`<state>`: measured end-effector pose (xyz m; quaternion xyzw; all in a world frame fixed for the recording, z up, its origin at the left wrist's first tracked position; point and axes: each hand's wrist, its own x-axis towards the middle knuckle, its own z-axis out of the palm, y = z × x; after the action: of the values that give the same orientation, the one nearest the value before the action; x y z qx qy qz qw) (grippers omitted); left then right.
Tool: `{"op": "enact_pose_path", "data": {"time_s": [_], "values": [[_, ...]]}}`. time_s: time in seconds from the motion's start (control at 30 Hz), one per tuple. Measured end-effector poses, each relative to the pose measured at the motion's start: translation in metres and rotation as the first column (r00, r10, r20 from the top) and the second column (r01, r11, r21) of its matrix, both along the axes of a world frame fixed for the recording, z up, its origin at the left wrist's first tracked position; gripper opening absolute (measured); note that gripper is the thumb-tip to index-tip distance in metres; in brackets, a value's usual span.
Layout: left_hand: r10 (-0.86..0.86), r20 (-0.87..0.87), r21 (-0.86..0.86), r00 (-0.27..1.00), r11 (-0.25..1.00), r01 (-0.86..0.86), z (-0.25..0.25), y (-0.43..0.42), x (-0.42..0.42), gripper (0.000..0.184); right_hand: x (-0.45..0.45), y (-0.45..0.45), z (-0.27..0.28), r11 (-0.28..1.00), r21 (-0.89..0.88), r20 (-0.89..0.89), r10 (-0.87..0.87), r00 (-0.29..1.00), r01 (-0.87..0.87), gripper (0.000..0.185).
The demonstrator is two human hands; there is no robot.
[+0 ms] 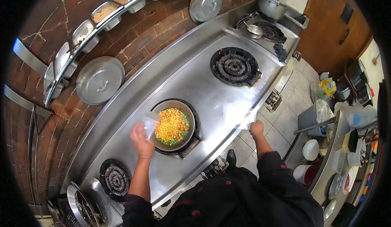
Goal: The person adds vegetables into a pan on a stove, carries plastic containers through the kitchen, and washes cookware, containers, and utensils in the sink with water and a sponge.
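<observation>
My black jacket [232, 198] fills the near side, its front and sleeves close to the table [207, 109] edge. My left hand [142, 140] has its fingers bent around a clear container [152, 123], blurred and reaching over the left rim of the round pan [173, 104]; I can't tell whether anything is left in it. The diced mixed vegetables [173, 125], yellow, orange and green, lie heaped inside that pan, which sits on a black burner [197, 119]. If I tip the container too far from the middle, bits could drop outside the rim onto the burner and scorch. I can't see a flame, but if the metal is hot, resting what is probably plastic against it might soften it, and my fingers could get burned. My forearm passes between the pan and the lower-left burner [116, 180], so lowering my elbow might bring the cuff against the grate. My right hand [256, 130] is off to the side by the table's front edge, fingers curled; whether they grip the pale blurred thing [245, 121] beside them I can't tell. Nothing visibly braces the pan, so a knock could shift it.
</observation>
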<state>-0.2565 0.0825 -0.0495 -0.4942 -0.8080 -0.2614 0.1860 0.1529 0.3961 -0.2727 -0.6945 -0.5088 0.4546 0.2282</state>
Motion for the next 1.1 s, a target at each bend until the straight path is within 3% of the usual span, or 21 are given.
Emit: {"op": "enact_pose_path", "data": {"time_s": [0.03, 0.07, 0.13, 0.17, 0.23, 0.27, 0.37, 0.4, 0.43, 0.47, 0.5, 0.57, 0.6, 0.67, 0.7, 0.73, 0.77, 0.83, 0.9, 1.0, 1.1], "values": [[0.107, -0.003, 0.098, 0.994, 0.99, -0.107, 0.0, -0.007, -0.001, 0.062, 0.005, -0.006, -0.005, 0.96, 0.279, 0.149, -0.037, 0.988, -0.006, 0.01], [0.12, 0.003, 0.094, 0.993, 0.988, -0.119, -0.015, -0.012, -0.01, 0.062, 0.007, -0.012, 0.012, 0.961, 0.275, 0.155, -0.025, 0.988, -0.019, 0.01], [-0.034, 0.648, 0.41, 0.76, 0.858, -0.311, -0.051, -0.011, -0.041, 0.052, 0.005, -0.021, 0.088, 0.969, 0.245, -0.243, 0.083, 0.966, -0.021, 0.014], [-0.035, 0.648, 0.415, 0.761, 0.854, -0.314, -0.04, -0.01, -0.036, 0.052, 0.001, -0.023, 0.11, 0.968, 0.251, -0.243, 0.088, 0.966, -0.025, 0.014], [-0.291, 0.956, 0.259, -0.016, 0.872, -0.416, -0.009, 0.001, -0.001, 0.044, -0.006, -0.029, 0.149, 0.895, 0.375, -0.142, 0.311, 0.94, -0.24, 0.019], [-0.365, 0.926, 0.304, -0.09, 0.867, -0.394, -0.014, 0.009, 0.015, 0.043, -0.015, -0.04, 0.182, 0.919, 0.245, -0.222, 0.363, 0.905, -0.309, 0.02], [-0.396, 0.882, 0.339, -0.256, 0.91, -0.239, -0.035, 0.046, 0.068, 0.038, -0.038, -0.06, 0.191, 0.654, 0.429, 0.061, 0.667, 0.742, -0.623, 0.023], [-0.342, 0.884, 0.283, -0.319, 0.934, -0.217, -0.037, 0.058, 0.09, 0.038, -0.052, -0.08, 0.222, 0.792, 0.075, -0.274, 0.601, 0.751, -0.606, 0.028], [-0.3, 0.896, 0.245, -0.328, 0.949, -0.199, -0.04, 0.067, 0.112, 0.039, -0.057, -0.089, 0.227, 0.782, -0.115, -0.426, 0.518, 0.741, -0.613, 0.032], [-0.313, 0.897, 0.301, -0.312, 0.95, -0.086, -0.057, 0.072, 0.125, 0.044, -0.062, -0.097, 0.232, 0.735, -0.308, -0.527, 0.397, 0.752, -0.604, 0.035], [-0.319, 0.895, 0.305, -0.312, 0.948, -0.096, -0.063, 0.077, 0.138, 0.044, -0.063, -0.103, 0.22, 0.765, -0.264, -0.408, 0.464, 0.786, -0.588, 0.037], [-0.323, 0.897, 0.291, 0.3, 0.945, 0.147, -0.067, 0.086, 0.157, 0.049, -0.056, -0.11, 0.202, 0.792, -0.216, -0.272, 0.513, 0.814, -0.571, 0.04], [-0.325, 0.9, 0.293, 0.292, 0.945, 0.148, -0.066, 0.085, 0.156, 0.049, -0.047, -0.111, 0.194, 0.817, -0.208, -0.181, 0.508, 0.842, -0.538, 0.038], [-0.295, 0.943, 0.332, -0.156, 0.88, 0.34, -0.044, 0.081, 0.146, 0.055, -0.024, -0.116, 0.175, 0.844, -0.204, -0.088, 0.489, 0.868, -0.496, 0.036], [-0.24, 0.971, 0.203, 0.017, 0.856, 0.475, -0.034, 0.08, 0.125, 0.053, -0.011, -0.118, 0.164, 0.874, -0.173, -0.119, 0.439, 0.89, -0.454, 0.037], [-0.227, 0.914, 0.053, 0.335, 0.888, 0.456, -0.037, 0.08, 0.105, 0.05, 0.001, -0.12, 0.157, 0.902, -0.141, -0.153, 0.388, 0.909, -0.409, 0.039], [-0.196, 0.761, -0.081, 0.618, 0.917, 0.39, -0.046, 0.078, 0.083, 0.046, 0.011, -0.124, 0.157, 0.906, -0.142, -0.151, 0.379, 0.913, -0.399, 0.039], [-0.197, 0.33, -0.33, 0.923, 0.892, 0.308, -0.079, 0.065, 0.023, 0.037, 0.034, -0.131, 0.158, 0.939, -0.225, -0.032, 0.26, 0.965, -0.261, 0.034], [-0.055, 0.179, -0.543, 0.982, 0.827, 0.145, -0.122, 0.055, -0.019, 0.036, 0.058, -0.141, 0.155, 0.943, -0.22, -0.025, 0.25, 0.968, -0.249, 0.035], [-0.066, 0.053, -0.517, 0.996, 0.852, 0.084, -0.143, 0.042, -0.033, 0.033, 0.079, -0.157, 0.155, 0.953, -0.21, -0.002, 0.222, 0.975, -0.217, 0.037], [0.018, 0.193, -0.713, 0.981, 0.69, 0.127, -0.137, 0.053, -0.04, 0.028, 0.096, -0.167, 0.155, 0.952, -0.253, 0.073, 0.199, 0.977, -0.175, 0.04]]}}
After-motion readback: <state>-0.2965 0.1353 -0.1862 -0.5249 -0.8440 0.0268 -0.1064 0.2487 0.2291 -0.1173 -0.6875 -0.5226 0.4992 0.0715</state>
